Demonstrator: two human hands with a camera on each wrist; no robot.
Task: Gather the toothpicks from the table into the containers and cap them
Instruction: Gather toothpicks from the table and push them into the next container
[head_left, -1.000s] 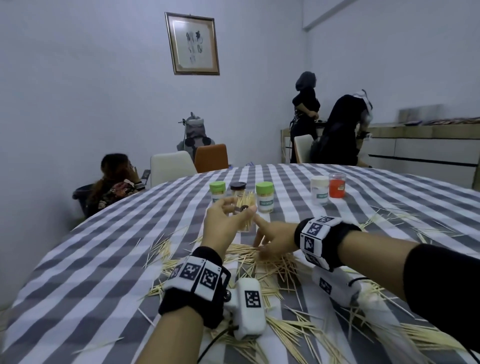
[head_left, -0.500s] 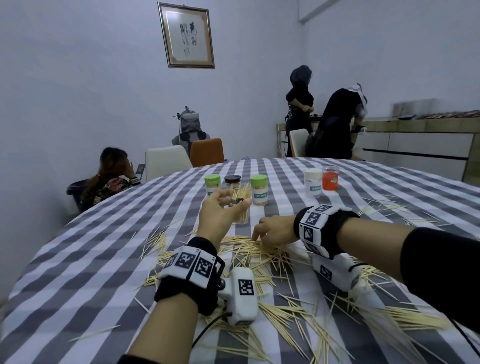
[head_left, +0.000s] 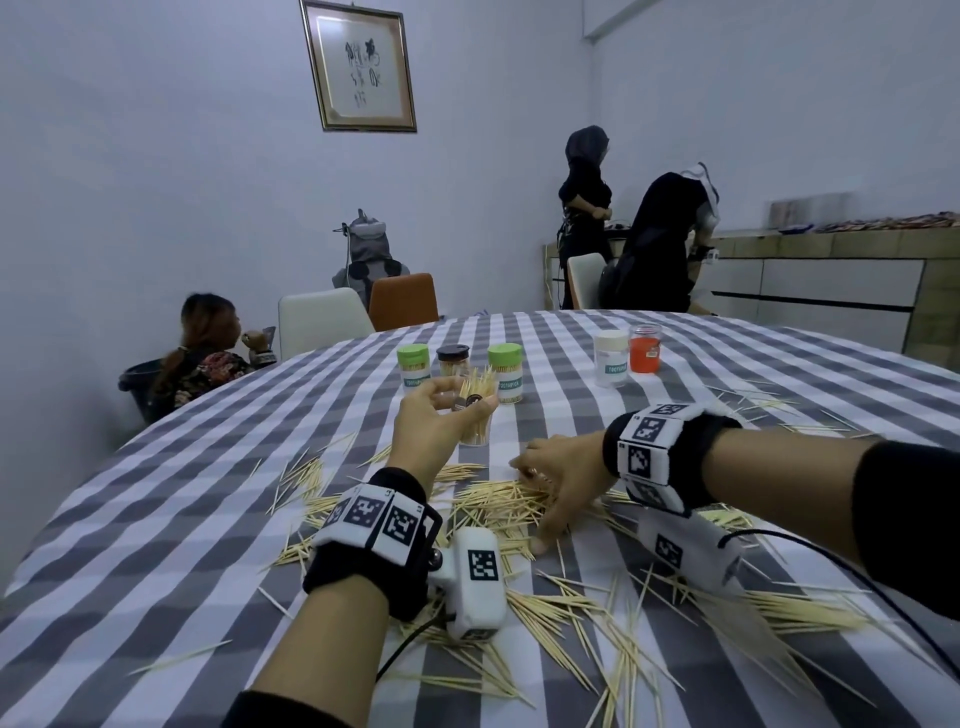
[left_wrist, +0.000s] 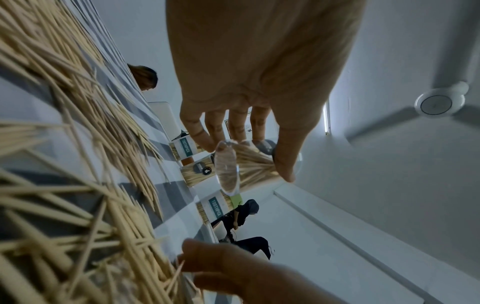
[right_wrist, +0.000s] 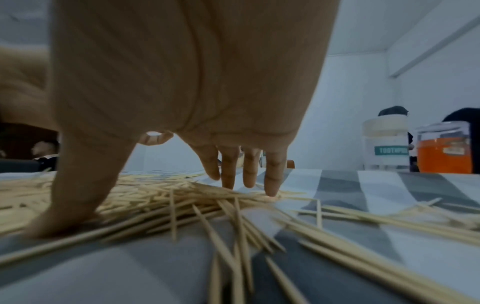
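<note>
Toothpicks (head_left: 498, 501) lie strewn over the checked table (head_left: 156, 519). The left hand (head_left: 434, 431) grips a clear uncapped container (head_left: 475, 415) of picks above it, while the right hand (head_left: 558, 475) rests spread fingers (right_wrist: 270, 174) on the pile.

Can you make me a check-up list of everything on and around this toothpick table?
Surface: round table under a grey and white checked cloth.
Job's things: loose toothpicks scattered over the near half; clear open jar part filled with toothpicks; two green-capped jars and one black-capped jar behind it; white-capped jar and orange jar farther right.
Clutter: nothing seen.
Hands: left hand holds the clear open jar off the table; right hand spread, fingertips on the toothpick pile.
Cables: black cable from the right wrist camera; another under the left wrist.
Surroundings: framed picture, chairs, three other people, a sideboard.
</note>
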